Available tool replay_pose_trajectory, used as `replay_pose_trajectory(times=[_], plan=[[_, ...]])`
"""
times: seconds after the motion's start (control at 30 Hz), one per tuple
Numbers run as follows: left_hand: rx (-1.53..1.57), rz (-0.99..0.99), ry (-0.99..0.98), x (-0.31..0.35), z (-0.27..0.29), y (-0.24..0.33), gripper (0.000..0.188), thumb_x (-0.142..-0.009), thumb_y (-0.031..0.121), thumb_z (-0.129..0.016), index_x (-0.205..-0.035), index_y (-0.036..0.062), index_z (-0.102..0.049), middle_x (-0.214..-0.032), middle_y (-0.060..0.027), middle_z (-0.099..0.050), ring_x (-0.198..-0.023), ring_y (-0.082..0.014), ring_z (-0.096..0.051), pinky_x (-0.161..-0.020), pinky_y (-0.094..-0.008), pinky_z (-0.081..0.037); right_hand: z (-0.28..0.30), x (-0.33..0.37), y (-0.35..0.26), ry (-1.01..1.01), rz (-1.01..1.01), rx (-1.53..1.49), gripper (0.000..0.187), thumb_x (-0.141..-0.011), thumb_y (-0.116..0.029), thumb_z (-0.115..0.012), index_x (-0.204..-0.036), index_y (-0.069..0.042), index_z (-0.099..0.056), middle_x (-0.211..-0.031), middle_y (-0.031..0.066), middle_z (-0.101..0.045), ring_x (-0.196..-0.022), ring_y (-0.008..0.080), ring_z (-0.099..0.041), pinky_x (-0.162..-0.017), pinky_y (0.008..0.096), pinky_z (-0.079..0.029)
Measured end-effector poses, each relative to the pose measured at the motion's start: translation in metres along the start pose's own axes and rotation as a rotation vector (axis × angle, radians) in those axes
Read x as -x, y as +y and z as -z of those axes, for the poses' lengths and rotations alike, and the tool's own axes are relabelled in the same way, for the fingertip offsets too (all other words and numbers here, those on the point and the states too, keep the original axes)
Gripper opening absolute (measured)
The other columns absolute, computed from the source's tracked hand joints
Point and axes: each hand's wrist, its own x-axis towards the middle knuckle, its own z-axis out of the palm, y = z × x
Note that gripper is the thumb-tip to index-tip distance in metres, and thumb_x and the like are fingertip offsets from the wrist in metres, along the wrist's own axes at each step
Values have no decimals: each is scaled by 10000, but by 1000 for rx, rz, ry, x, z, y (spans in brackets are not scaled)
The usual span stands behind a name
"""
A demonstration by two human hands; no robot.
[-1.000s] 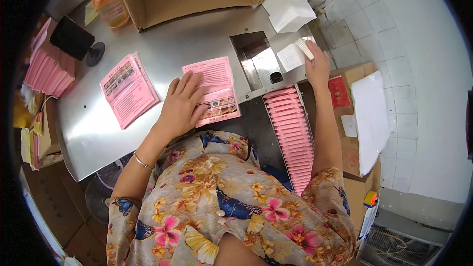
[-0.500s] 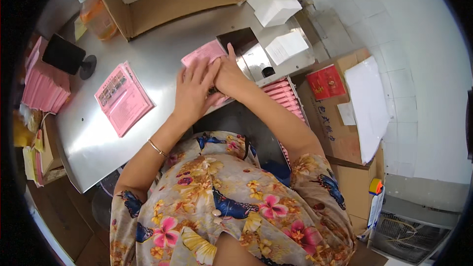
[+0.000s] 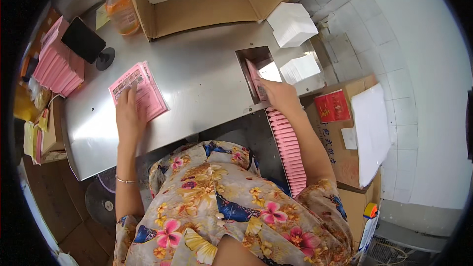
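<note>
My left hand (image 3: 130, 118) lies on a small stack of pink printed packets (image 3: 153, 99) at the left of the metal table, its fingers stretched over the top one. At the table's right side, my right hand (image 3: 282, 96) grips a pink packet (image 3: 253, 75) that stands on edge inside a rectangular opening (image 3: 240, 54). Part of that packet is hidden by the fingers and the opening's wall. Below the opening, a long row of pink packets (image 3: 287, 148) stands closely packed in a channel.
A big open cardboard box (image 3: 207, 24) stands at the back. White stacks (image 3: 291, 24) sit at the right. On the left are a bottle of orange liquid (image 3: 123, 15), a black stand (image 3: 84, 40) and piled pink packets (image 3: 59, 64). A red packet (image 3: 332, 107) lies on a carton (image 3: 320, 138).
My hands have moved apart. The left went to the stack on the left, and the right brought a pink packet into the opening. The whole view has shifted slightly.
</note>
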Motion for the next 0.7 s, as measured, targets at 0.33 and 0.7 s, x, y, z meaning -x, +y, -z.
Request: replay_pose_trajectory(times=[0.33, 0.7], plan=[[296, -257, -167, -13, -36, 80, 244, -728, 43, -665, -938, 40, -542, -940, -173, -555, -877, -377, -548, -791, -477, -441, 46, 13, 54, 558, -54, 110, 264, -926, -180, -660, -1136, -29, -710, -938, 133, -682, -856, 325, -658, -763, 400, -517], [309, -411, -404, -7, -53, 91, 299, -767, 13, -623, -1064, 28, -592, -1193, -159, -604, -1165, -349, -570, -975, -454, -456, 51, 15, 44, 408, -151, -34, 261, -933, -150, -637, -1152, -33, -716, -896, 157, -653, -749, 325, -644, -676, 394, -507]])
